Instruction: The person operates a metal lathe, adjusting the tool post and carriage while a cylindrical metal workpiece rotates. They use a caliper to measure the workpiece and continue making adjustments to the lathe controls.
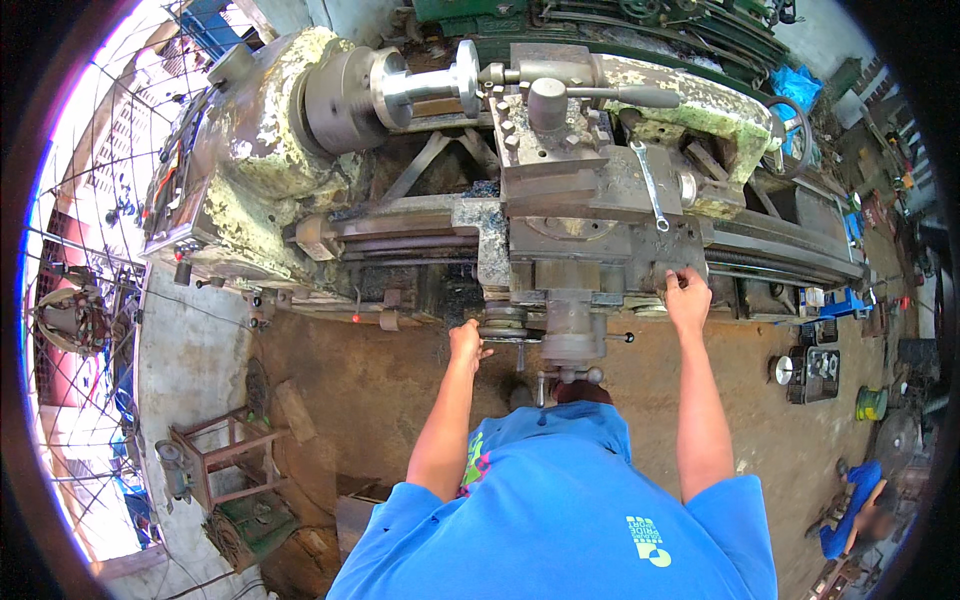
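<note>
My left hand [467, 343] is closed at the left rim of a round handwheel [505, 325] on the front of a lathe. My right hand [687, 296] is closed at the front edge of the lathe's carriage [650, 250]; its fingers hide what they pinch. A combination wrench [650, 186] lies on the carriage behind that hand. Further back stands the tool post [547, 108] with its long clamping lever [625, 95]. At the left a shiny flanged metal workpiece [420, 84] sits in the chuck [340, 100], its far flange close to the tailstock centre [490, 73].
The worn headstock [250, 160] rises at left and the tailstock [700, 105] at right. Crank handles [570, 376] project toward my body. Black crates [815, 375] stand on the floor at right, a wooden frame [225, 455] at lower left. Another person [855, 510] is at far lower right.
</note>
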Action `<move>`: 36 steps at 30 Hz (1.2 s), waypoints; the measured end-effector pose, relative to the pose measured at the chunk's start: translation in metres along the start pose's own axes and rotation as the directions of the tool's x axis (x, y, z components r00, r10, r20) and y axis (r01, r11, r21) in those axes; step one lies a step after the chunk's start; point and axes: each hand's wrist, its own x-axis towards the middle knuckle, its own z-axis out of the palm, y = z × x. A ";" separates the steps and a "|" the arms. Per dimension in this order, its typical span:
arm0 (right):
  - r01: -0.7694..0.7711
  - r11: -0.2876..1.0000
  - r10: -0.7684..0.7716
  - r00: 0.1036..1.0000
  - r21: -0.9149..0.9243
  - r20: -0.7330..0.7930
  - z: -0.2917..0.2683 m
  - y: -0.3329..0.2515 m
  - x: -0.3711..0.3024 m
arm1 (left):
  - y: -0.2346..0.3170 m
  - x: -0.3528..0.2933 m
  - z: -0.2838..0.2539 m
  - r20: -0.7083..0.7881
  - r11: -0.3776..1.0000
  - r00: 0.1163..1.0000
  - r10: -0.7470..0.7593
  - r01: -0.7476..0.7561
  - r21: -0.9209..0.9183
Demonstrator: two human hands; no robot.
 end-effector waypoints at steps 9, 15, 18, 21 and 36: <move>-0.010 0.998 0.015 0.996 0.067 -0.083 0.001 0.003 0.002 | 0.009 -0.011 0.000 -0.010 0.999 0.999 -0.033 0.033 0.012; -0.043 0.994 0.054 0.992 0.100 -0.113 0.003 0.009 0.003 | 0.007 -0.007 -0.001 -0.022 0.998 0.999 -0.047 0.048 0.027; -0.032 0.992 0.046 0.992 0.120 -0.116 0.004 0.013 0.003 | 0.004 -0.002 -0.004 0.010 0.999 0.999 -0.046 0.046 0.021; -0.024 0.989 0.040 0.993 0.149 -0.108 0.004 0.014 0.004 | 0.004 -0.003 -0.003 -0.017 0.998 0.999 -0.051 0.051 0.034; 0.093 0.954 -0.096 0.995 0.285 -0.006 -0.006 0.011 -0.008 | -0.006 -0.041 0.051 -0.241 0.995 0.967 0.082 -0.066 0.073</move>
